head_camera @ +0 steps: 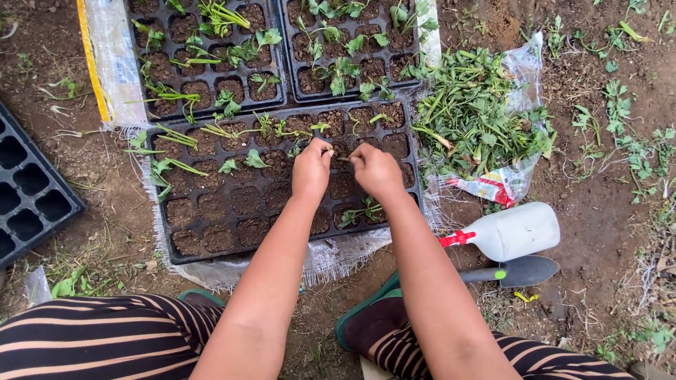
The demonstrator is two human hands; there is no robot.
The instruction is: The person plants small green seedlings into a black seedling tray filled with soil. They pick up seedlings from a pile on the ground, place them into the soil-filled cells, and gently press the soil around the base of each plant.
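Note:
A black seedling tray (176, 243) filled with soil lies on the ground before me, with small green cuttings standing in its far and left cells. Over a cell near the tray's upper right, my left hand (312, 169) and my right hand (375, 171) meet, fingertips pinched together on a thin cutting stem (343, 158) above the soil. One planted cutting (364, 210) sits in a cell just below my right wrist.
Two more planted trays (211, 63) (352, 42) lie beyond. An empty black tray (32, 190) is at left. A heap of green cuttings on clear plastic (479, 119) lies right, with a white spray bottle (510, 232) and a dark trowel (517, 271) below it.

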